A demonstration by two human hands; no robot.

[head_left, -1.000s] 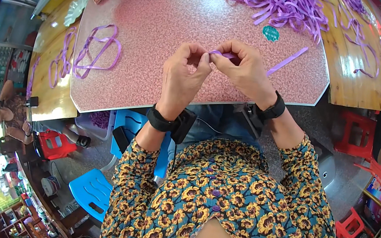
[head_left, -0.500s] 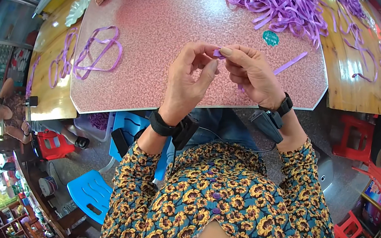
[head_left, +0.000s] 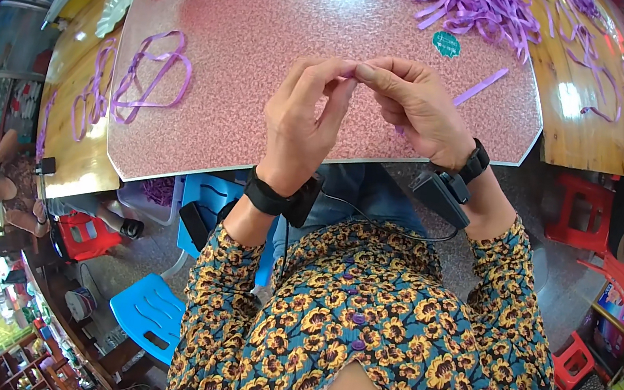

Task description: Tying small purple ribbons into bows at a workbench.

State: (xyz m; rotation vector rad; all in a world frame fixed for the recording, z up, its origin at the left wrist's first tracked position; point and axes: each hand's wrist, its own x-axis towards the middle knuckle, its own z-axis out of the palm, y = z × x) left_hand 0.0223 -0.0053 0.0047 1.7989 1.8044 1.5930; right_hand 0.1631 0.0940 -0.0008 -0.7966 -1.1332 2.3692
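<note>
My left hand point(head_left: 303, 118) and my right hand point(head_left: 412, 105) meet fingertip to fingertip above the near edge of a pink speckled table point(head_left: 262, 36). Both pinch a thin purple ribbon strip point(head_left: 477, 89), whose free end trails to the right behind my right hand. Most of the strip is hidden by my fingers. Each wrist carries a black band with a small black box and a cable.
A heap of purple ribbon strips point(head_left: 466, 5) lies at the table's far side by a round teal sticker point(head_left: 445, 45). Looped ribbons point(head_left: 149, 76) lie at the left. Wooden tables flank it; blue stool point(head_left: 151, 316) and red stools point(head_left: 584, 213) stand below. Another person point(head_left: 2, 183) sits at far left.
Both hands have lifted slightly toward me and drawn the strip's end up between the fingertips. The free end of the ribbon has shifted a little to the right.
</note>
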